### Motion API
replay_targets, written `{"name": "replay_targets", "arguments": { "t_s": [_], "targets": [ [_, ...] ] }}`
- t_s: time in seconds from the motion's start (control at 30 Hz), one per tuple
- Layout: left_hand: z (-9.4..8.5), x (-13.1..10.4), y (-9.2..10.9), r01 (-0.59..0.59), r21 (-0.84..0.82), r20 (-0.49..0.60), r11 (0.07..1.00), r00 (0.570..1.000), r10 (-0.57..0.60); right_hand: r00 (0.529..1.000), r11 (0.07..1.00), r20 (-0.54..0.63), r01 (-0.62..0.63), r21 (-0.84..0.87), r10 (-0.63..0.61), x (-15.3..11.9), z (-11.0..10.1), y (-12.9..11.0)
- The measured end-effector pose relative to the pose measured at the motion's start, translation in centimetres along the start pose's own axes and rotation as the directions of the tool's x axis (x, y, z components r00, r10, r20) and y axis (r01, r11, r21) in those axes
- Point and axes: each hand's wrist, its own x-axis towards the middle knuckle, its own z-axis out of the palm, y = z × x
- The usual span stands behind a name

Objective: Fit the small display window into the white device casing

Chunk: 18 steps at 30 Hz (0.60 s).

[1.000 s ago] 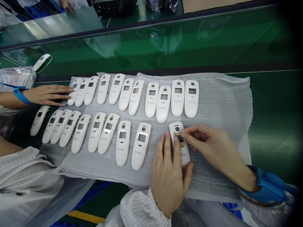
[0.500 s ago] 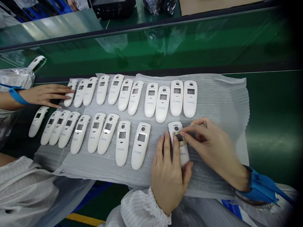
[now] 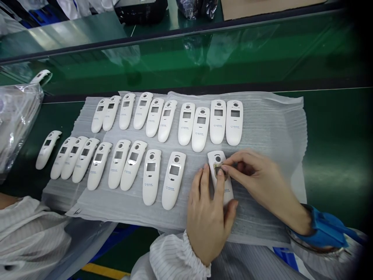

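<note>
Foam sheet [image 3: 271,116] covers the green tabletop [image 3: 332,147] and carries two rows of white casings [image 3: 186,123]. Nearest the person lies one white casing [image 3: 225,190], at the right end of the front row. The left hand [image 3: 208,217] lies flat, pinning it with fingers and thumb along its sides. The right hand [image 3: 259,182] pinches a small window piece [image 3: 219,169] against the casing's display opening. A clear plastic bag [image 3: 14,124] sits far left.

Two rows of white housings [image 3: 151,116] lie on a foam sheet [image 3: 271,116] spread over the green conveyor belt [image 3: 262,50], with a crinkled plastic bag [image 3: 16,120] at the left edge.
</note>
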Motion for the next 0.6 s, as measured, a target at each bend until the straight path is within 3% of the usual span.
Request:
{"name": "replay_targets", "arguments": {
  "t_s": [0.2,0.6],
  "targets": [
    [0.06,-0.03,0.11,-0.038,0.015,-0.041,0.999,0.998,0.039,0.997,0.983,0.066,0.032,0.18,-0.045,-0.15,-0.01,0.15],
    [0.27,-0.16,-0.22,-0.047,0.019,-0.042,0.999,0.998,0.047,0.991,0.969,-0.015,0.131,0.211,-0.131,-0.67,0.24,0.42]
  ]
}}
